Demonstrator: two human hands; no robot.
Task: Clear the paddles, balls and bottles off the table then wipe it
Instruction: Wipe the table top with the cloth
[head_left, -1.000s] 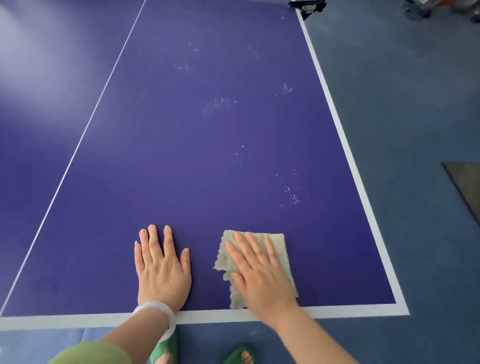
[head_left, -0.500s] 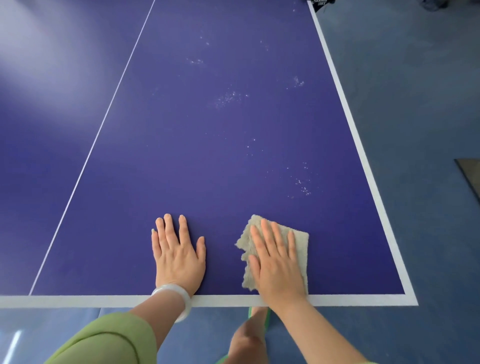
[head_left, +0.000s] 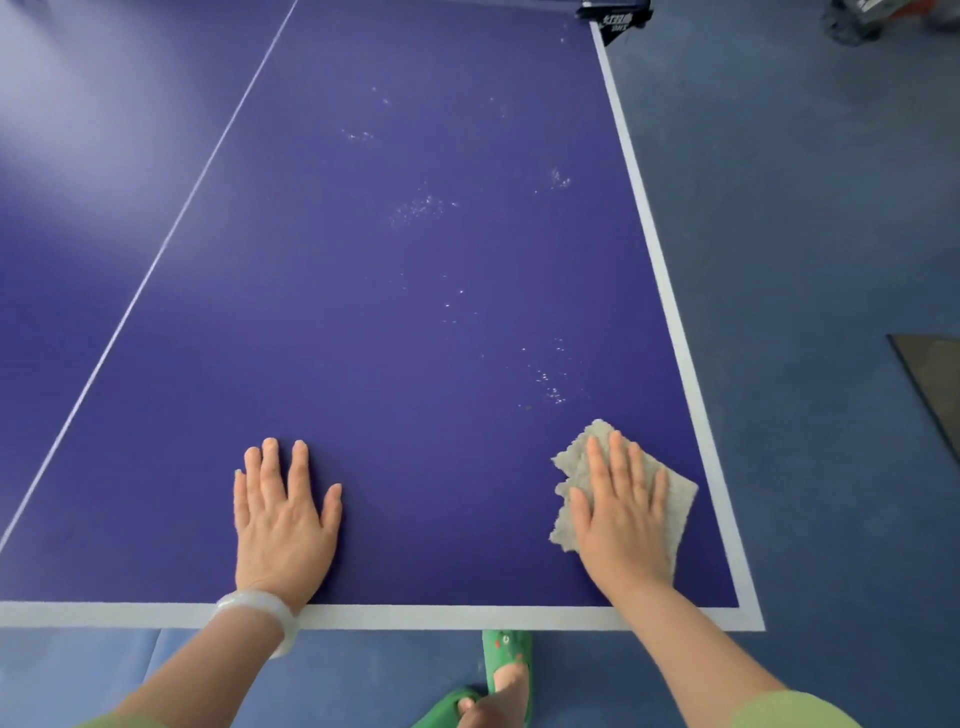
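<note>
Our right hand (head_left: 621, 512) lies flat, fingers straight and close together, palm pressing down on the cloth (head_left: 681, 493), which sits near the table's near right corner. The cloth is a grey-beige, fuzzy rag with ragged, frayed edges. It shows past the fingertips, along the thumb side and to the right of the little finger, and its right edge comes close to the white side line without reaching it. Our left hand (head_left: 283, 519) is well apart to the left, also spread flat with straight fingers, palm on the bare blue table (head_left: 363, 364). A pale translucent bangle (head_left: 260, 613) circles its wrist over the white end line (head_left: 441, 617). Beyond the cloth we see clusters of small white specks (head_left: 418, 210) scattered over the blue surface, the nearest just past the rag's far corner. A thin white centre line (head_left: 171, 234) runs away on the left. At the far right edge sits a black net clamp (head_left: 615, 18). Below the near edge we see green slippers (head_left: 506, 649) on the blue floor (head_left: 805, 208), and a dark mat (head_left: 930, 374) lies at the right.
</note>
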